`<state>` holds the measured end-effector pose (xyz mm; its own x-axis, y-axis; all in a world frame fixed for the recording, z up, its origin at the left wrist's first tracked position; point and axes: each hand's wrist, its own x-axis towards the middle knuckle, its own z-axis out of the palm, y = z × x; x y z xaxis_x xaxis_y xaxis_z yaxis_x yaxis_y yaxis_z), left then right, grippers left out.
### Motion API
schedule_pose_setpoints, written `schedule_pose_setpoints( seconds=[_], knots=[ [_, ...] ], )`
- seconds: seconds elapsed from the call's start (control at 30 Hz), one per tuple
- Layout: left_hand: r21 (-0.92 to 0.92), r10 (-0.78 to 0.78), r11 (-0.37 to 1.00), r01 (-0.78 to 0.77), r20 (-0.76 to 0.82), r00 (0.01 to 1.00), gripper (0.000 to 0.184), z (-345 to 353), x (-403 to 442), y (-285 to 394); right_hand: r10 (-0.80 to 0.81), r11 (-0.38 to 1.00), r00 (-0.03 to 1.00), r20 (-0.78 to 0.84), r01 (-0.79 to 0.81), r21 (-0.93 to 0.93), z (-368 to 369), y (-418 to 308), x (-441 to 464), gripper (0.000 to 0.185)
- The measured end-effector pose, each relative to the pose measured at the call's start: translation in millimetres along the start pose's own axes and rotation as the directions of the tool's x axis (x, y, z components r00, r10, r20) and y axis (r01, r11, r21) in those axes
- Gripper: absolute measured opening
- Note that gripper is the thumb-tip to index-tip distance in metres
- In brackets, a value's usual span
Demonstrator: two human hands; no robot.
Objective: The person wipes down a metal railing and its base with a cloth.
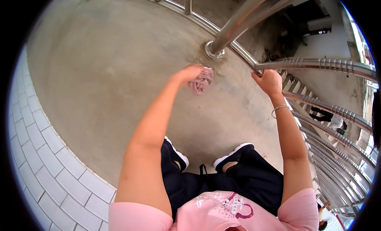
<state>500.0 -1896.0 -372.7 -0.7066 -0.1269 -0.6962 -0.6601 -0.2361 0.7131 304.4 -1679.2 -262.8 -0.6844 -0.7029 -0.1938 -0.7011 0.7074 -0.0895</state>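
My left hand (189, 73) is closed around a crumpled pink cloth (201, 81), which hangs just above or against the concrete floor; I cannot tell whether it touches. My right hand (270, 82) has its fingers wrapped round the lower rail (247, 57) of a metal railing, close to where an upright bar (317, 64) meets it. A thick shiny post (234, 29) rises ahead of the cloth, with a round metal collar (214, 52) at its foot. Dirt marks the floor around that collar.
Grey concrete floor (99, 72) spreads ahead and left, bordered by a white tiled wall (59, 167). Ridged railing bars (333, 108) run down the right side. Beyond them, stairs (299, 88) lie below, with a person (337, 122) there. My shoes (234, 154) are near the railing.
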Motion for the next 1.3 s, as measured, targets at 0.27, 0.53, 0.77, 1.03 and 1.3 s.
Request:
schedule_pose_setpoints(
  seconds=[0.27,0.53,0.77,1.03,1.3],
  knots=[
    [-0.433,-0.147,0.902,-0.001,-0.308,0.940,0.032,-44,-32,20,0.069,0.913,0.870,0.488,-0.252,0.320,-1,10,22,0.041],
    [-0.711,-0.070,0.682,-0.171,-0.296,0.953,0.031,-9,-13,46,0.152,0.962,0.926,0.345,-0.218,0.162,4,4,12,0.040],
    [-0.733,0.000,0.623,-0.273,-0.348,0.937,0.030,1,30,50,0.090,0.988,0.996,0.015,-0.087,-0.124,7,-11,3,0.038],
    [-0.219,0.109,0.925,-0.311,-0.630,0.769,0.031,17,78,14,0.143,0.982,0.986,0.087,-0.131,-0.138,8,-9,7,0.035],
    [0.456,0.295,0.890,-0.010,-0.560,0.775,0.018,3,53,31,0.147,0.982,0.986,0.075,-0.136,-0.133,15,-7,5,0.036]
  ],
)
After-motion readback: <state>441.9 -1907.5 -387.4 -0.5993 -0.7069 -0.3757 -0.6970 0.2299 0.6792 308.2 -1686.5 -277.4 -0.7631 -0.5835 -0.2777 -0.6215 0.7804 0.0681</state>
